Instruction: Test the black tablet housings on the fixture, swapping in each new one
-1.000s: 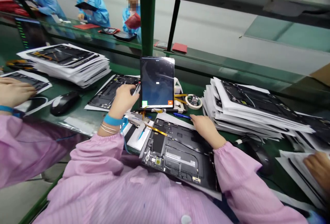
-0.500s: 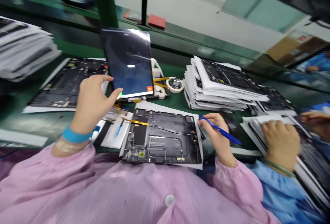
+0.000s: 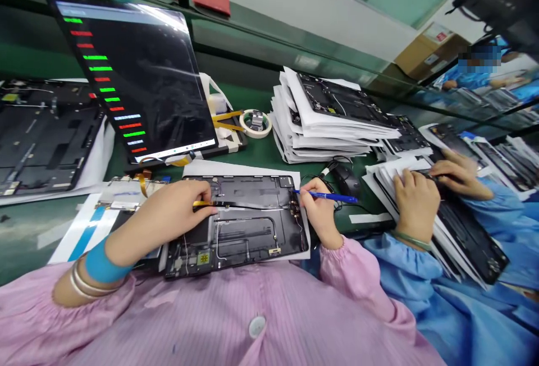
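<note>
An opened black tablet chassis [image 3: 248,225] lies on white paper at the bench's near edge. My left hand [image 3: 174,214] rests on its left part, fingertips pinching a yellow flex cable [image 3: 201,204]. My right hand [image 3: 318,209] grips a blue pen [image 3: 332,196] at the chassis's right edge, tip toward the board. Behind, a tablet screen [image 3: 138,79] leans upright, showing a column of green and red bars.
A stack of paper-interleaved chassis [image 3: 324,119] sits behind right, with a tape roll [image 3: 255,123] and a black mouse [image 3: 347,178] near it. Another open chassis [image 3: 37,130] lies at left. A co-worker in blue works with both hands [image 3: 415,203] at right.
The view swung right and closer. My left hand left the upright tablet and came down onto the chassis's flex cable. My right hand picked up the blue pen. The screen now shows coloured bars.
</note>
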Action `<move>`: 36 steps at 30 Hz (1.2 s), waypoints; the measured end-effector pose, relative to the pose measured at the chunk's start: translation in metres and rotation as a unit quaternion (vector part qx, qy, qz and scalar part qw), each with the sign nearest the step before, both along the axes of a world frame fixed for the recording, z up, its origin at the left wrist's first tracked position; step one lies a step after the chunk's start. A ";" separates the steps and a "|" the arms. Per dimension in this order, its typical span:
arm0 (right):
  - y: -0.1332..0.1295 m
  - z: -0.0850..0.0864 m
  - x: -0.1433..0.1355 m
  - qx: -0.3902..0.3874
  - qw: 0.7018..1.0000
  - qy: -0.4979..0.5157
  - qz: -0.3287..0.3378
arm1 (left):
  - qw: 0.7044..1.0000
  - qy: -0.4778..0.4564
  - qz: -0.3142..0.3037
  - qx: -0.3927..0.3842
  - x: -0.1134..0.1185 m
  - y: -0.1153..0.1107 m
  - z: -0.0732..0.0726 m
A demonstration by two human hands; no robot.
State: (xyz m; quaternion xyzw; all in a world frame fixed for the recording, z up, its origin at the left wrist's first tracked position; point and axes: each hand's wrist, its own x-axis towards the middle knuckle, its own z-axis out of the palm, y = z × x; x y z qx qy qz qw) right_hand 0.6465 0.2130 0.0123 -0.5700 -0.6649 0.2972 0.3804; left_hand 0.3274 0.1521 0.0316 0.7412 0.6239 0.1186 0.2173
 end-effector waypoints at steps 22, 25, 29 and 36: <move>-0.004 0.045 -0.017 0.106 0.978 -0.165 0.066 | 0.979 -0.186 -0.012 -0.084 -0.006 0.003 0.010; 0.014 0.067 -0.050 0.120 0.928 -0.335 0.113 | 0.975 -0.205 -0.006 -0.090 -0.005 0.003 0.014; 0.052 0.067 -0.091 0.075 0.866 -0.474 0.139 | 0.972 -0.222 -0.006 -0.078 -0.005 0.003 0.014; 0.069 0.042 -0.113 0.065 0.864 -0.467 0.180 | 0.970 -0.235 0.001 -0.057 -0.006 0.004 0.013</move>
